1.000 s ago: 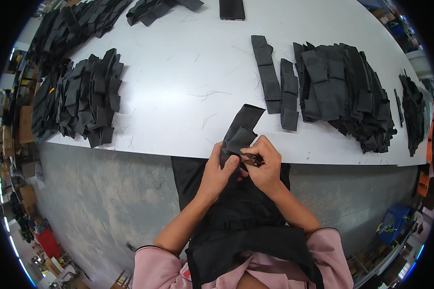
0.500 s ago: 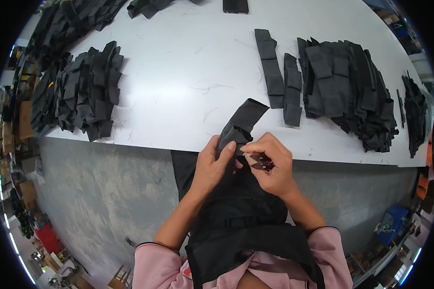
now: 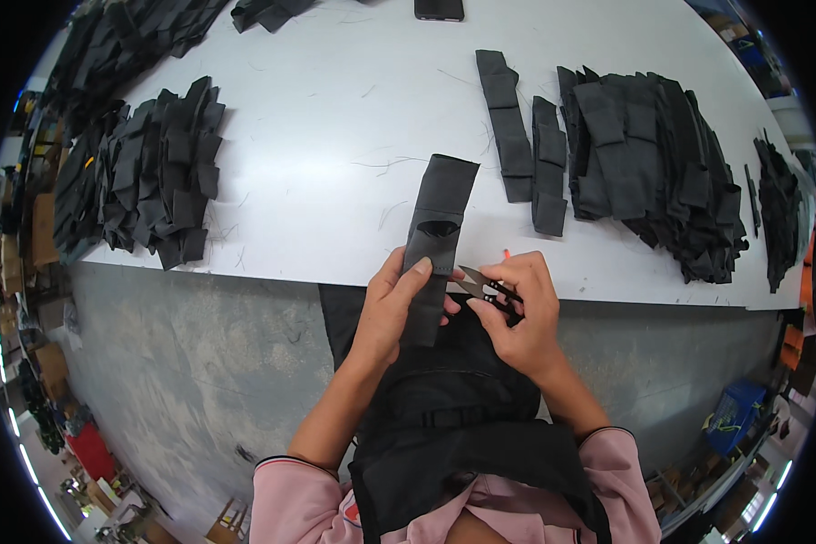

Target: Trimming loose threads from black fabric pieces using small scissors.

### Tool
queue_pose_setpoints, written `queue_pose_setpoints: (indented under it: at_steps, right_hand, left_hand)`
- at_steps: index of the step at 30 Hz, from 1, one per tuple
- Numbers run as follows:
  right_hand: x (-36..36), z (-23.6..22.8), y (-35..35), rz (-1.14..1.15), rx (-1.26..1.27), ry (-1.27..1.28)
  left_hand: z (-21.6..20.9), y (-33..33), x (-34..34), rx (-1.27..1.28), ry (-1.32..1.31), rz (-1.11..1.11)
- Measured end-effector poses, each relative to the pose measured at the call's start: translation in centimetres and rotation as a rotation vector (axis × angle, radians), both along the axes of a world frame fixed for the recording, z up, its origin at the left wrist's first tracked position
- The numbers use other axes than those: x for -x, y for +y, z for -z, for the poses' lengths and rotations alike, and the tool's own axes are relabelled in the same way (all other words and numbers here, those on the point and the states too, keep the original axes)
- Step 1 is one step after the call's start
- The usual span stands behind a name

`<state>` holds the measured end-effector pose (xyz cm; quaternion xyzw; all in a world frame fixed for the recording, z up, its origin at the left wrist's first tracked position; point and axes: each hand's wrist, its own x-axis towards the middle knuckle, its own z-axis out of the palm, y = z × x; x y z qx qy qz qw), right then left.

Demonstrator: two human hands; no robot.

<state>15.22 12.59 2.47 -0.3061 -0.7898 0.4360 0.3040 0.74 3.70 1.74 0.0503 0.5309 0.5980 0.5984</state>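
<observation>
Currently, the left hand pinches a long dark grey fabric strip between thumb and fingers, its top beyond them; just right of those fingertips, the right hand grasps small black-handled metal snips, blades parted.

lone head-worn fisheye: faces down, near above hands, tabletop beyond

Your view is bright overall: the smooth white tabletop carries a broad, pale sheen across its middle, while the mottled grey concrete floor lies dimmer, shadowed close under the table. Narrow white strip lights glow at your outer rims. The dark grey fabric strip you hold looks fairly sharp; straight edges bow, and the corners fall to black.
</observation>
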Motion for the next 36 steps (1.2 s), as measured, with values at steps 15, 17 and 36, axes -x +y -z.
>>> queue_pose_setpoints:
  at_steps: [15, 17, 36]
  right_hand:
    - [0.5, -0.5, 0.5, -0.111, -0.498, -0.228]
    - [0.4, -0.6, 0.6, -0.108, -0.508, -0.233]
    - [1.2, 0.0, 2.7, 0.006, -0.342, -0.107]
  left_hand:
    - [0.1, -0.2, -0.5, -0.067, -0.071, -0.061]
    - [0.6, -0.1, -0.5, -0.053, -0.063, -0.049]
    - [-0.6, -0.5, -0.9, 0.036, 0.056, 0.019]
